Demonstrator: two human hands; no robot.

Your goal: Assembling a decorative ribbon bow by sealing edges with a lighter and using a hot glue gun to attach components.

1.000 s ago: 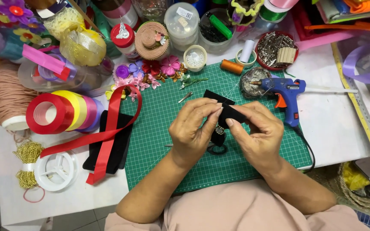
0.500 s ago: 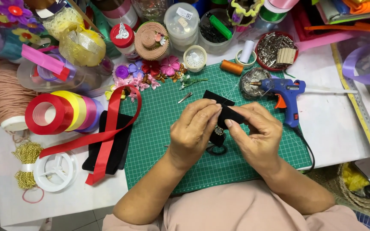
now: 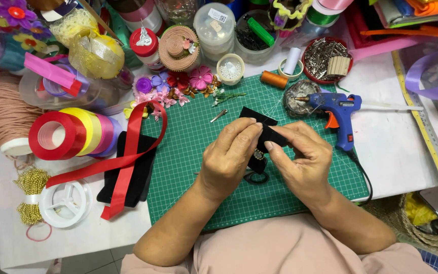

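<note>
Both hands meet over a green cutting mat point(image 3: 193, 152). My left hand point(image 3: 229, 157) and my right hand point(image 3: 302, 160) pinch a folded piece of black fabric point(image 3: 262, 122) between fingertips. A small round ornament hangs under the fabric between the thumbs, partly hidden. Black scissors handles point(image 3: 254, 177) lie on the mat beneath the hands.
A blue glue gun point(image 3: 338, 109) lies at the mat's right edge, its cord trailing down. Red ribbon point(image 3: 128, 152) crosses a black cloth point(image 3: 110, 185) on the left, beside ribbon rolls point(image 3: 72, 134). Jars, fabric flowers point(image 3: 178, 83), thread spools and a dish of clips point(image 3: 325, 56) crowd the back. A ruler point(image 3: 427, 132) lies at the right.
The hands stay in place over the mat; fingers shift slightly on the black fabric. Nothing else has moved.
</note>
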